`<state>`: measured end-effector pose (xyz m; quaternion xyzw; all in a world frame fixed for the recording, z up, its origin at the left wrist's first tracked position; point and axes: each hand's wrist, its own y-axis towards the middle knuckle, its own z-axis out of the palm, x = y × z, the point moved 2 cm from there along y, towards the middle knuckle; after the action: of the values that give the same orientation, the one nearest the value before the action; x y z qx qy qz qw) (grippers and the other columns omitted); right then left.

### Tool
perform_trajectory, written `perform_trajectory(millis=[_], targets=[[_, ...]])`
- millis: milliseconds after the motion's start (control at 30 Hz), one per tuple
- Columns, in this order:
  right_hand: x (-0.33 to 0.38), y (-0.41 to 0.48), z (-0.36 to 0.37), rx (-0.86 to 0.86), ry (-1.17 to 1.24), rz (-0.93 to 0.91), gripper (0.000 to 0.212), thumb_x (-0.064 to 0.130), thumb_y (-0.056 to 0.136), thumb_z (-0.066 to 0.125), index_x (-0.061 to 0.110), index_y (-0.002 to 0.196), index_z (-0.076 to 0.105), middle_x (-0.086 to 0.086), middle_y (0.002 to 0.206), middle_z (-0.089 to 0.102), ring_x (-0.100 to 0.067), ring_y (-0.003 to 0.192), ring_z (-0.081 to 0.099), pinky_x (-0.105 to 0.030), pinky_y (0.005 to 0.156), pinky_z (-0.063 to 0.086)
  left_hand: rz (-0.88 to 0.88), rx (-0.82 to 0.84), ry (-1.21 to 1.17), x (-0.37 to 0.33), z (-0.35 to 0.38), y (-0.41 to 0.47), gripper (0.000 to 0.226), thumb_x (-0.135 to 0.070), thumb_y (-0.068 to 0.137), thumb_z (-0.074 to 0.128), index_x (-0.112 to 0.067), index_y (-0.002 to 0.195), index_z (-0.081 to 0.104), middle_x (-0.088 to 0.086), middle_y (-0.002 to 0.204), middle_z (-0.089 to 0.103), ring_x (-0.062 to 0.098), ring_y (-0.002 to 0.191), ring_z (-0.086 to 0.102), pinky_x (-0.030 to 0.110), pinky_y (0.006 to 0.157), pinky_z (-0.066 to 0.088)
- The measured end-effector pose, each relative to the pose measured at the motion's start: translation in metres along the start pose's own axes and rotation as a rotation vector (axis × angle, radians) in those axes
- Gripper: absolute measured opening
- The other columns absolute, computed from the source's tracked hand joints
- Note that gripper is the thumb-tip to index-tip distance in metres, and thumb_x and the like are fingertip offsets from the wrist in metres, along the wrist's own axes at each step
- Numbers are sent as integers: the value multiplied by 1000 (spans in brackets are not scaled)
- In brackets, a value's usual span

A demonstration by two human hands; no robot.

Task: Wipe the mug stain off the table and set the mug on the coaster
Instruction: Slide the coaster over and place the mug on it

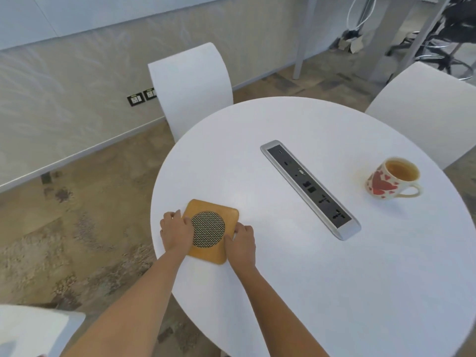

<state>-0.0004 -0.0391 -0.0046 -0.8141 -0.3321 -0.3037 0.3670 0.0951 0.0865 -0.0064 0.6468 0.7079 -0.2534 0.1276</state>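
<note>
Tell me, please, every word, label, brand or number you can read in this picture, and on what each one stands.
None can be read.
Mug: red hearts only, no lettering visible.
Coaster: a woven round inset, no text.
Socket strip in the table: a small pale marking near its middle, too small to read.
Wall sockets: tiny markings, too blurred to read.

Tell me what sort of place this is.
Probably an office meeting room or break area: a round white table with a built-in power and data socket strip, white chairs around it, and wall sockets.
</note>
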Motion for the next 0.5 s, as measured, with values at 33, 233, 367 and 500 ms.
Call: perform_trajectory(millis=[33, 233, 367, 500], targets=[[2, 0, 2, -14, 21, 26, 36, 18, 91, 50, 5, 125, 50, -12, 126, 46, -30, 110, 53, -34, 94, 43, -1, -1, -12, 1, 1, 1, 39, -19, 98, 36, -2, 131, 49, 18, 134, 42, 34, 122, 39, 47, 100, 36], [4, 1, 4, -62, 82, 106, 38, 19, 90, 52, 7, 126, 50, -11, 126, 46, -30, 109, 55, -34, 95, 44, -91, 2, -96, -4, 0, 1, 35, -20, 96, 36, -7, 116, 61, 17, 127, 47, 35, 117, 40, 49, 98, 37], [-1, 1, -10, -95, 164, 138, 44, 22, 89, 55, 12, 131, 49, -9, 128, 47, -26, 111, 54, -38, 98, 44, -120, 12, -186, -15, 0, -1, 38, -23, 96, 35, -5, 109, 65, 16, 124, 49, 34, 113, 44, 52, 96, 41], [-12, 2, -44, -193, 280, 145, 44, 20, 86, 55, 14, 130, 52, -7, 127, 52, -23, 106, 57, -36, 92, 48, -53, 45, -290, -44, 5, -14, 37, -25, 96, 37, -6, 115, 64, 14, 127, 48, 32, 117, 45, 50, 98, 41]])
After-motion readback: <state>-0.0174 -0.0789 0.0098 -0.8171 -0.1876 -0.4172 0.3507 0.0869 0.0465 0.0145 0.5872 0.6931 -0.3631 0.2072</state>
